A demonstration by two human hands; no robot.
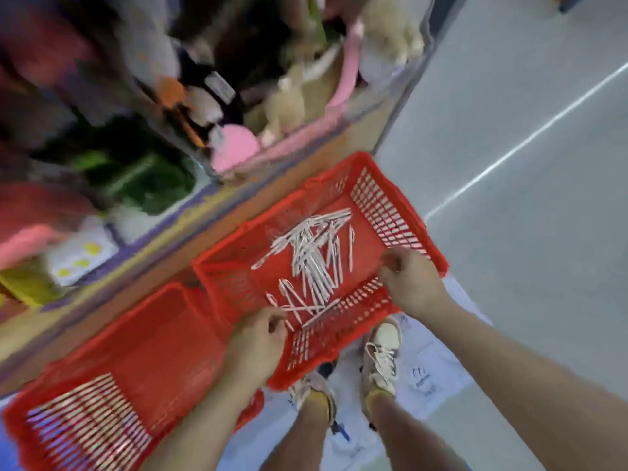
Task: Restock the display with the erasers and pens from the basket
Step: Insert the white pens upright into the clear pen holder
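A red slatted plastic basket (384, 205) is held up at a tilt in front of me. My left hand (261, 338) grips its near left rim, and my right hand (411, 280) grips the near right rim. Several white pens (316, 256) lie loose in a heap on the basket's floor. No erasers show in it. The display (210, 107) stands to the upper left, badly blurred, with pink, green and beige goods on its shelves.
A second red basket (112, 379) sits lower left, beside the display's wooden base edge (170, 239), with nothing visible inside. My shoes (380, 355) stand on white printed sheets. Grey floor with a white line (530, 137) stretches to the right.
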